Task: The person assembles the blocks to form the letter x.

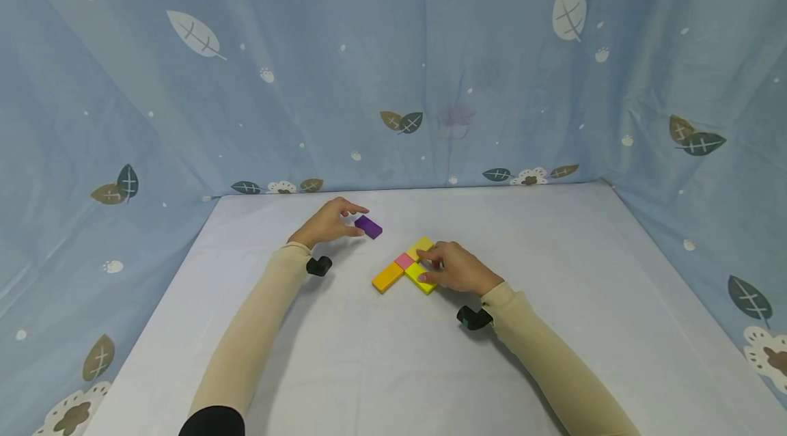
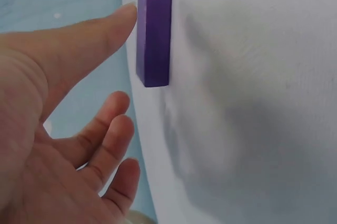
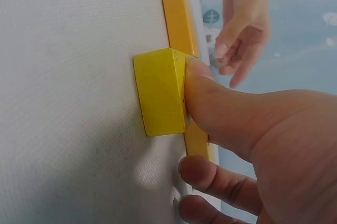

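Note:
A purple block (image 1: 370,227) lies on the white cloth. Beside it is my left hand (image 1: 328,223), thumb by the block's near corner and index finger stretched out over its far side. In the left wrist view the thumb tip (image 2: 126,16) is right by the purple block (image 2: 157,34), and the other fingers are loosely bent away from it. My right hand (image 1: 458,267) is over the joined blocks, its thumb touching the bright yellow block (image 3: 158,92). Its index fingertip is near the darker yellow block (image 1: 421,244) behind. A pink square (image 1: 404,260) sits between these and an orange block (image 1: 388,277).
The white cloth-covered table (image 1: 369,368) runs back to a blue curtain (image 1: 344,80) with leaf prints, which also hangs along both sides. A small black device (image 1: 319,266) is worn at the left wrist and another (image 1: 474,318) at the right.

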Demonstrator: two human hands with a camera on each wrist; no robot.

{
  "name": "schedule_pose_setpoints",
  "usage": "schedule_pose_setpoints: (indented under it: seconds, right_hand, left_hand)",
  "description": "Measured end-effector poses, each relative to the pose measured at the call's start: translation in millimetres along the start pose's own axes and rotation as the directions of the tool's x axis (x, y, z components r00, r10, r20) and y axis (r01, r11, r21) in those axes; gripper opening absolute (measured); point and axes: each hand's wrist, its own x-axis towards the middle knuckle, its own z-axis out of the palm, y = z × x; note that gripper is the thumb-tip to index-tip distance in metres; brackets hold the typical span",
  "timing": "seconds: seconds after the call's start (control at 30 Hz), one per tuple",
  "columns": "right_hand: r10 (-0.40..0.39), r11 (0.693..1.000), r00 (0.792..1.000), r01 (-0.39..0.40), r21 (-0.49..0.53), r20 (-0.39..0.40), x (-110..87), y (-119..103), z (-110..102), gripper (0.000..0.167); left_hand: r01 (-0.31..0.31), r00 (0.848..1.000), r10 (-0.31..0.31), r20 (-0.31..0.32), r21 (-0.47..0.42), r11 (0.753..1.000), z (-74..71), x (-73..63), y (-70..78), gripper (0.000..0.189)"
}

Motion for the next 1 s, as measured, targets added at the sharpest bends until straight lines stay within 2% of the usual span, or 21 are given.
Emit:
schedule_pose_setpoints:
  seconds: [0.2,0.77,1.0]
  right_hand:
    - [-0.010,1.000,1.000,0.010,0.003,0.003,0.1,1,0,0.057]
    - [-0.014,1.000,1.000,0.014,0.019,0.001,0.5,1,1,0.057]
    - [-0.001,1.000,1.000,0.001,0.004,-0.004,0.0,0,1,0.057]
  left_hand:
    - [0.032,0.999,-0.032,-0.004,0.012,0.999,3.2,-0.1,3.3,0.050]
    - [0.011,1.000,-0.011,-0.001,0.062,0.998,11.9,5.6,3.8,0.047]
    - [0.049,0.999,-0.049,0.001,0.068,0.996,14.3,7.0,5.5,0.044]
